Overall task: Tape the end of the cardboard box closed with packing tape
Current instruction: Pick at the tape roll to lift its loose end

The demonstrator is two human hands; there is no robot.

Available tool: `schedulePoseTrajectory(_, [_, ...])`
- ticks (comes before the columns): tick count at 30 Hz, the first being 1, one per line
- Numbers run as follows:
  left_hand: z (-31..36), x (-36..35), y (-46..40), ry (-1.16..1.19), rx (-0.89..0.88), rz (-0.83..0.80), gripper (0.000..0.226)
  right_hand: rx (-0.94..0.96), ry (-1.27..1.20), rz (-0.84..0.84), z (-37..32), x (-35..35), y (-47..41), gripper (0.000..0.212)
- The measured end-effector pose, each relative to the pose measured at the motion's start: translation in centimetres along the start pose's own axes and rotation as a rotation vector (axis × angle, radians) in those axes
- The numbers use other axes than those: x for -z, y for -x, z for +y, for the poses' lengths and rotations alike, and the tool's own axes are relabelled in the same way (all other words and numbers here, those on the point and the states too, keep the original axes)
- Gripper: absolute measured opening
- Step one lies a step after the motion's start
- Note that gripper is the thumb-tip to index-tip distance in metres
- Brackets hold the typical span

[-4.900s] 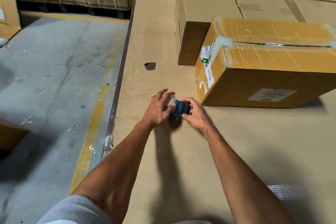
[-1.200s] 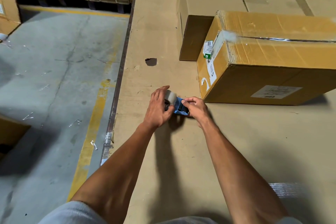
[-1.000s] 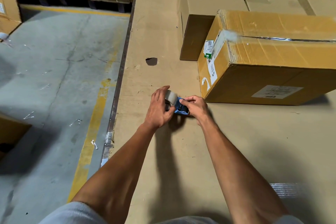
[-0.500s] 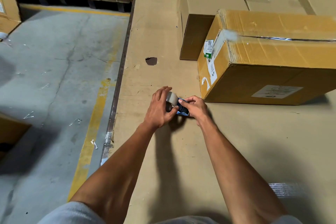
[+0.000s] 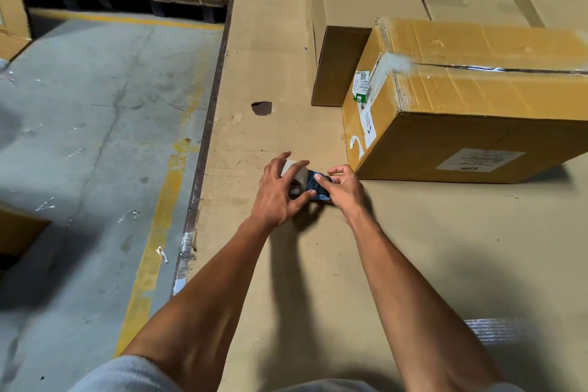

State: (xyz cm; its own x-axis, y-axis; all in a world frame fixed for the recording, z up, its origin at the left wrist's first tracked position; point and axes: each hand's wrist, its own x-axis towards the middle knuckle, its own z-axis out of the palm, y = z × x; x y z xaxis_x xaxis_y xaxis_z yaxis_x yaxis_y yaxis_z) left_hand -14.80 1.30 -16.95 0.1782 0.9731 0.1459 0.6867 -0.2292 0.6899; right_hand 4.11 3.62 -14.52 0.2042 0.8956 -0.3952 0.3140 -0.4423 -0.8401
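At frame centre, left hand (image 5: 276, 192) grips tape roll (image 5: 294, 172); right hand (image 5: 345, 187) pinches blue dispenser (image 5: 315, 185) beside cardboard box (image 5: 471, 99).

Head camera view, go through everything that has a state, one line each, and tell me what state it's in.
Tape dispenser: held in both hands, above the cardboard-covered surface, not touching the box.
Left hand: closed around the tape roll.
Right hand: fingertips pinching the dispenser's blue end.
Cardboard box: top seam taped; near end carries labels, no fresh tape.
Plain box behind it: closed.
Hole in the surface: open, uncovered.
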Motion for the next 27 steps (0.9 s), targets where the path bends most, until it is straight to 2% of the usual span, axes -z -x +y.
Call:
schedulePoseTrajectory(2, [-0.2,-0.1,-0.1,-0.020,-0.013,0.001,0.063,0.037,0.148,0.076,-0.2,0.4,0.6,0.034])
schedulePoseTrajectory(5, [-0.3,-0.2,-0.2,-0.036,-0.004,-0.006,0.058,0.074,0.260,0.093,-0.3,0.7,0.9,0.031])
schedulePoseTrajectory(9, [-0.4,-0.3,-0.3,-0.046,-0.008,-0.010,0.055,0.114,0.257,0.105,0.0,0.5,0.5,0.031])
schedulePoseTrajectory(17, [-0.4,-0.5,-0.3,0.016,0.013,0.019,0.057,0.230,0.230,0.082,0.5,0.5,0.4,0.013])
schedulePoseTrajectory(25, [-0.4,-0.3,-0.4,0.001,0.034,0.023,0.054,0.179,0.222,0.100,0.9,0.4,0.2,0.018])
schedulePoseTrajectory(27, [0.0,-0.3,-0.4,-0.010,0.057,0.031,0.054,0.147,0.204,0.119,0.8,0.5,0.4,0.025])
